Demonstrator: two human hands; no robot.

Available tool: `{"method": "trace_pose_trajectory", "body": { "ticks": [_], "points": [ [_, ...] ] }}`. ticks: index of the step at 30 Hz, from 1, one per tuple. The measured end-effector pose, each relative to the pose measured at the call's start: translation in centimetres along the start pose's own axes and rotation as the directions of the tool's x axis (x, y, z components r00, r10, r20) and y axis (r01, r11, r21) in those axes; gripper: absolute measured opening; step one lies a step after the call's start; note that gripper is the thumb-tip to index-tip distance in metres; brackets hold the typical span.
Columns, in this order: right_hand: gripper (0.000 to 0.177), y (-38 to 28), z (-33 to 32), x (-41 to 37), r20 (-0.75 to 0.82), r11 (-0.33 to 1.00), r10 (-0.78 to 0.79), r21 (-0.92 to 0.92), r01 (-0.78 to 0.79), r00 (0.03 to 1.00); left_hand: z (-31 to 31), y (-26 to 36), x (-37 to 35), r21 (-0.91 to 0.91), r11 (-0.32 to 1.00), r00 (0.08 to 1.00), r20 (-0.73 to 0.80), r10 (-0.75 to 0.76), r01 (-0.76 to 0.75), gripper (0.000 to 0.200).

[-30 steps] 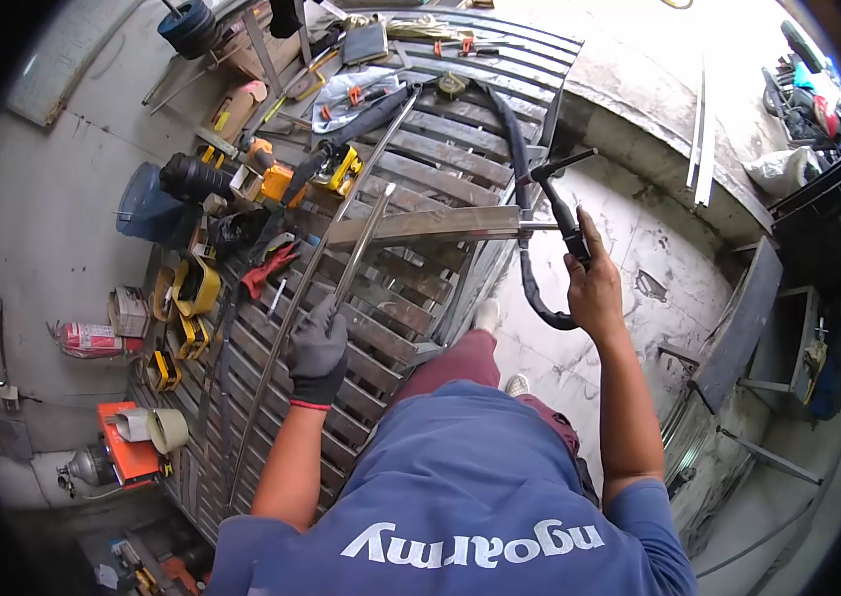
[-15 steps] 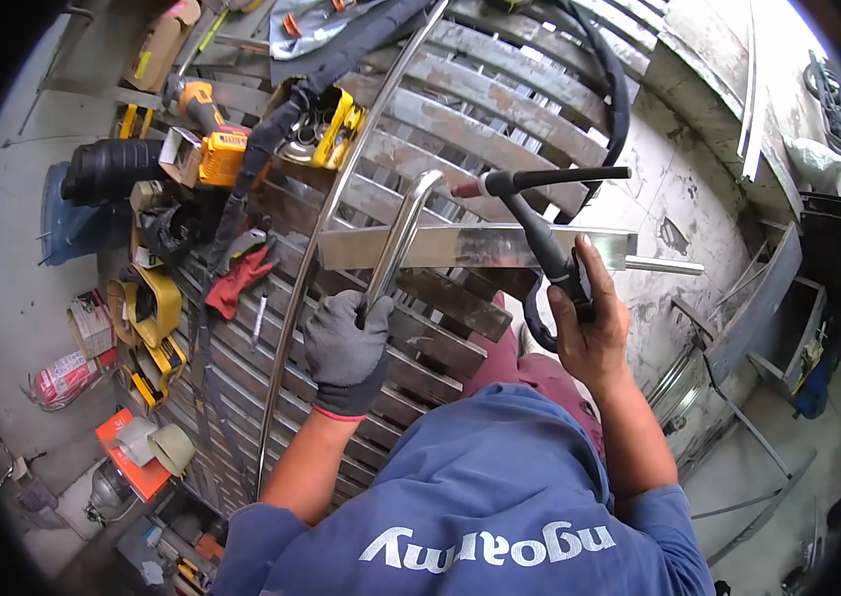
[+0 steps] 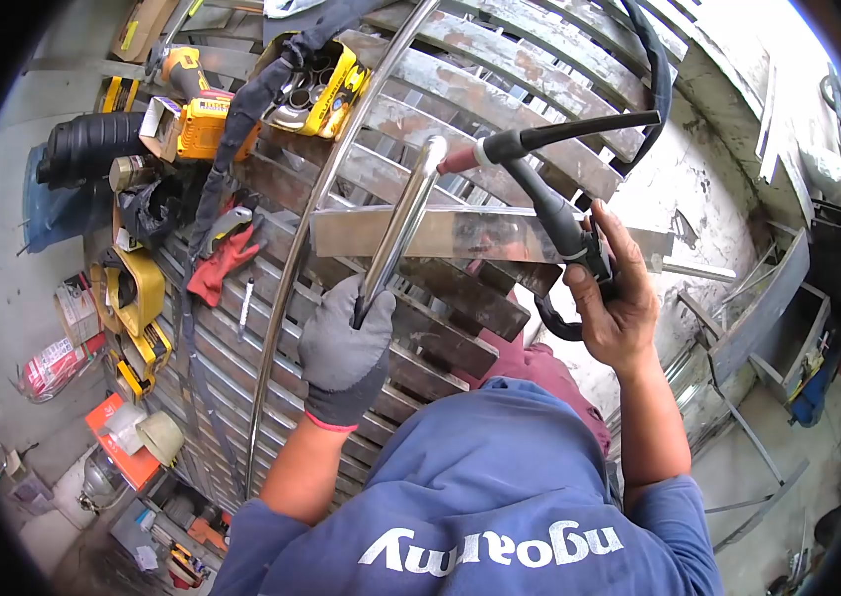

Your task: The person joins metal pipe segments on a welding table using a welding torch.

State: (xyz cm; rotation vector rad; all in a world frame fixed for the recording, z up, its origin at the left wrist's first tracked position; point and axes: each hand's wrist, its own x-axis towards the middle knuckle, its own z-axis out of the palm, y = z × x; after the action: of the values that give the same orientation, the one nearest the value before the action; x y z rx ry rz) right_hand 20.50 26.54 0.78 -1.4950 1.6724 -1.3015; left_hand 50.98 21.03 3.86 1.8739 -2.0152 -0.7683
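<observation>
My left hand [image 3: 346,333], in a grey glove with a red cuff, is wrapped round the lower end of a shiny bent metal tube [image 3: 399,230]. My bare right hand [image 3: 624,290] grips a black TIG welding torch [image 3: 545,204] by its handle, thumb and fingers about the switch area. The torch's reddish nozzle [image 3: 458,160] is right at the tube's upper bend. Behind both, a flat polished metal bar [image 3: 390,234] lies across the slatted metal bench [image 3: 500,74], and a thin rod [image 3: 698,269] sticks out at its right end.
A long curved pipe [image 3: 291,263] runs down the bench to my left. Beyond it are a yellow cordless tool [image 3: 204,114], a yellow container of metal parts [image 3: 319,97], a red glove [image 3: 224,264] and a white marker [image 3: 245,308]. A dark hose [image 3: 661,79] hangs at upper right.
The torch and my right hand have shifted right and slightly down, while the nozzle has come closer to the tube's bend. The tube's top has moved right and up. The view has shifted slightly.
</observation>
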Motion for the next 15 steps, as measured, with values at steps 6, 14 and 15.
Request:
{"method": "trace_pose_trajectory", "body": {
  "ticks": [6, 14, 15],
  "points": [
    [0.059, -0.2, -0.2, 0.0, 0.031, 0.999, 0.036, -0.021, -0.036, 0.999, -0.3, -0.8, 0.4, -0.115, 0.99, 0.997, 0.018, -0.076, 0.077, 0.027],
    [0.059, -1.0, -0.4, 0.9, 0.083, 0.996, 0.084, -0.008, -0.084, 0.993, -0.6, -1.8, 0.7, 0.044, 0.995, 0.991, 0.107, 0.081, -0.086, 0.034],
    [0.059, -1.1, -0.4, 1.0, 0.092, 0.996, 0.086, -0.008, -0.086, 0.992, -0.7, -1.5, 0.9, 0.008, 0.997, 0.988, 0.134, 0.072, -0.073, 0.035]
  ]
}}
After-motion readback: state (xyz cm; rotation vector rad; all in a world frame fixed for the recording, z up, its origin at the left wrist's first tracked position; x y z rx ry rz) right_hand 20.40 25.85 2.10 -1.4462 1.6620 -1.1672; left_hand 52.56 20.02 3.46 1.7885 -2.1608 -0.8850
